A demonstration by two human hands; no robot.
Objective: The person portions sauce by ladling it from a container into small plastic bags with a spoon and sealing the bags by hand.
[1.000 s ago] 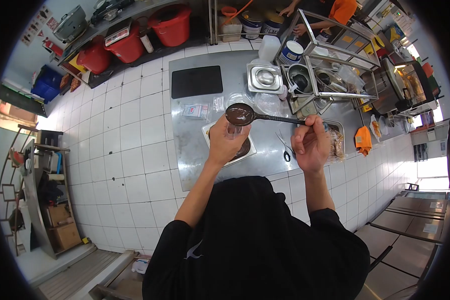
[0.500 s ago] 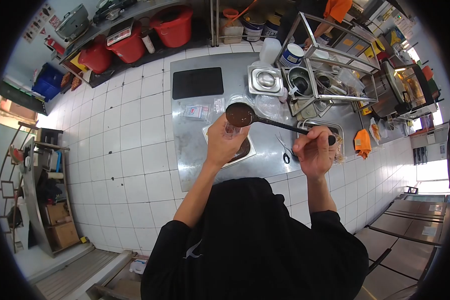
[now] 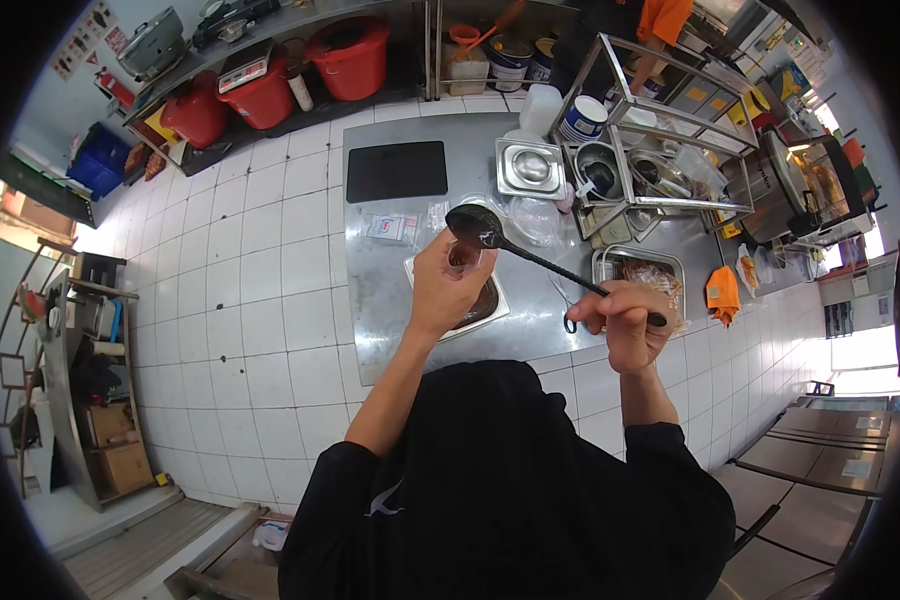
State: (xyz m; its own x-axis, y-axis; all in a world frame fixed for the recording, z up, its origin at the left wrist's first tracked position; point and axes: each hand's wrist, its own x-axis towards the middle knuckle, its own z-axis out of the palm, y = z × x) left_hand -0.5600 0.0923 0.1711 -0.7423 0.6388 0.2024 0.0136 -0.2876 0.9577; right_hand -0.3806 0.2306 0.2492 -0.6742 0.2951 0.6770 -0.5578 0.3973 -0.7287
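My right hand (image 3: 630, 318) is closed round the handle of a black ladle (image 3: 550, 262), which slants up to the left. The ladle's bowl (image 3: 473, 224), smeared with dark brown sauce, is tipped above a small clear plastic container (image 3: 464, 256). Wrapped round that container is my left hand (image 3: 442, 286); reddish-brown sauce shows inside it. Below and partly hidden by my left hand, a metal pan (image 3: 507, 303) of dark brown sauce sits on the steel table (image 3: 390, 310). Scissors (image 3: 570, 322) lie beside my right hand, partly covered by it.
On the table are a black board (image 3: 397, 168), plastic packets (image 3: 391, 226), clear round plastic pieces (image 3: 536, 218), a lidded steel container (image 3: 530, 168) and a tray of wrapped items (image 3: 650, 268). A metal rack (image 3: 620, 110) stands at the back right. Beyond it is a person in an orange sleeve (image 3: 663, 20).
The ladle's bowl has tilted further over the clear container, and more sauce shows in the container. My right hand has moved slightly down and turned.
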